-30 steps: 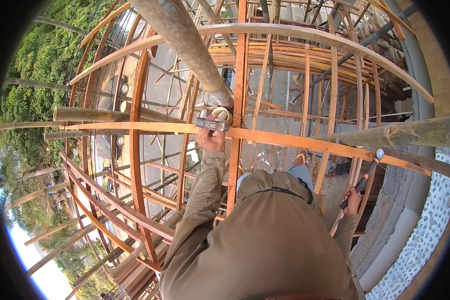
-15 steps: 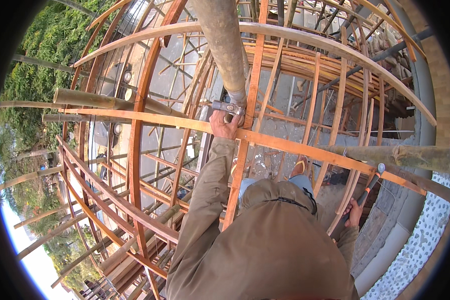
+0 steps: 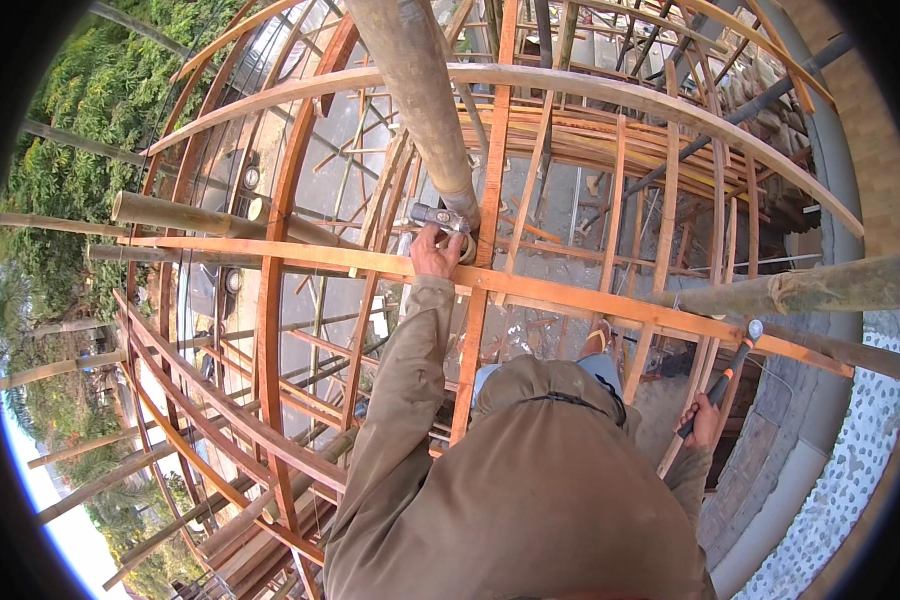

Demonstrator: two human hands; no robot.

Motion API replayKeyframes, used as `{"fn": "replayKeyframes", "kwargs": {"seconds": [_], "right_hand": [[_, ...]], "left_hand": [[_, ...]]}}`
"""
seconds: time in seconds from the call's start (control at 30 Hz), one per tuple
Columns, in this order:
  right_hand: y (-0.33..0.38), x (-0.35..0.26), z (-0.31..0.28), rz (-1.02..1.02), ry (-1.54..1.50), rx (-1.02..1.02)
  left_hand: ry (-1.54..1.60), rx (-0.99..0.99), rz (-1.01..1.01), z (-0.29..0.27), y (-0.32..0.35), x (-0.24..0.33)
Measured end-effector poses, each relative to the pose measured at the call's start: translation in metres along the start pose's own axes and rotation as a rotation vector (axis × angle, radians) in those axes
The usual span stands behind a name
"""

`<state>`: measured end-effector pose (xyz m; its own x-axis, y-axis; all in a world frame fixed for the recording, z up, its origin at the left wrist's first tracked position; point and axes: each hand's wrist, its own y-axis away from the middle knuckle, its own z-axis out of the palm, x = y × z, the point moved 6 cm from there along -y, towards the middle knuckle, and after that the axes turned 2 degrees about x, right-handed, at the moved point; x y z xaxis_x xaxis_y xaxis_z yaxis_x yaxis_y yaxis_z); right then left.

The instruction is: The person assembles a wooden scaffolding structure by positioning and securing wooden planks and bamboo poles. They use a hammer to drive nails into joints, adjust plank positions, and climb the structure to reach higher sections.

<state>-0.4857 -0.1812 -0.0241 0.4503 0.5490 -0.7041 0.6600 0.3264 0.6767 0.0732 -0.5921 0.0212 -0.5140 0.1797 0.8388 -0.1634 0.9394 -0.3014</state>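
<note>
My left hand [image 3: 435, 252] reaches up in an olive sleeve to the spot where a thick bamboo pole [image 3: 415, 95] meets an orange wooden slat [image 3: 300, 255]. Its fingers are closed on a small grey metal tool [image 3: 438, 217] held against the pole's lower end. My right hand [image 3: 706, 422] hangs low at my right side, gripping the black and orange handle of a hammer [image 3: 732, 372]. The hammer's head points up toward a long slanting slat [image 3: 610, 305]. My own hooded jacket hides most of what lies under me.
A curved lattice of orange wooden slats [image 3: 270, 330] surrounds me, high above the ground. Horizontal bamboo poles [image 3: 185, 215] jut out at the left and another bamboo pole [image 3: 800, 290] at the right. Trees [image 3: 70, 150] stand far left; a pebbled wall [image 3: 850, 470] curves at the right.
My view has swung, so the thick bamboo pole now stands more upright and central. My left hand stays at the joint. My right hand with the hammer has come further into view.
</note>
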Motion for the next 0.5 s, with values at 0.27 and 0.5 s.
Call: {"fn": "replayKeyframes", "kwargs": {"seconds": [0.27, 0.5], "right_hand": [[-0.005, 0.004, 0.004, 0.010, -0.006, -0.013], [-0.003, 0.005, 0.008, -0.004, -0.034, -0.003]], "left_hand": [[-0.042, -0.116, -0.163, -0.018, -0.016, -0.004], [-0.068, -0.194, -0.277, -0.012, -0.020, -0.017]]}}
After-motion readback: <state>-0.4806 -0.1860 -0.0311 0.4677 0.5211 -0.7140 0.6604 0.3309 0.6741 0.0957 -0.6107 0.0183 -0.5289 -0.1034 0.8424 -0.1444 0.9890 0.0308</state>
